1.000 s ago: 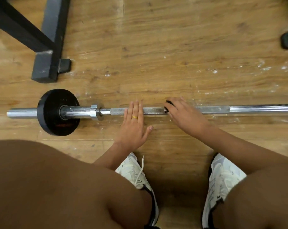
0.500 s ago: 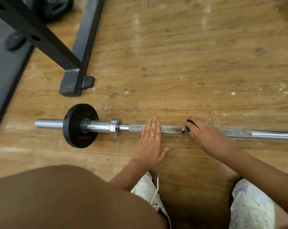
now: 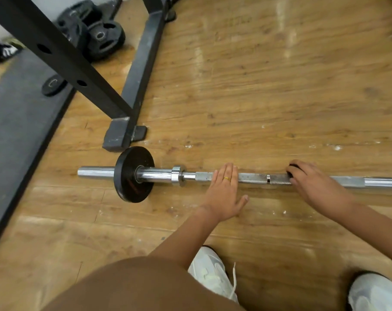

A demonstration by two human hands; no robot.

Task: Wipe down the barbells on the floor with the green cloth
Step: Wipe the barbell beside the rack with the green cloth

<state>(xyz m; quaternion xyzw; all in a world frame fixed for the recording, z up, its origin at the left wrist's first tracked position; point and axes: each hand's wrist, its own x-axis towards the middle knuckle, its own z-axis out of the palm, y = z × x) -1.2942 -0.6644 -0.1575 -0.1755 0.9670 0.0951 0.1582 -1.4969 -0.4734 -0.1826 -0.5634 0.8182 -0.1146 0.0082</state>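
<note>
Barbell (image 3: 258, 178) of silver steel, its grip part dull and worn, lies on the scuffed wooden plank floor (image 3: 258, 97), running from nine o'clock towards three o'clock and off the picture's edge. A round black weight plate (image 3: 132, 173) sits on its nine o'clock sleeve, with a shiny steel collar (image 3: 176, 175) just at the plate's three o'clock.

The left hand (image 3: 224, 194) lies flat with straight fingers across the bar and the thumb spread on the floor; a thin gold ring (image 3: 227, 178) is on one finger. At its three o'clock, apart from it, the right hand (image 3: 314, 185) curls its fingers over the bar and presses a small dark wad (image 3: 291, 170) against it; its colour and material cannot be told.

A black steel rack frame (image 3: 141, 70) stands at the plate's twelve o'clock, with stacked black plates (image 3: 100, 37) at eleven o'clock.
</note>
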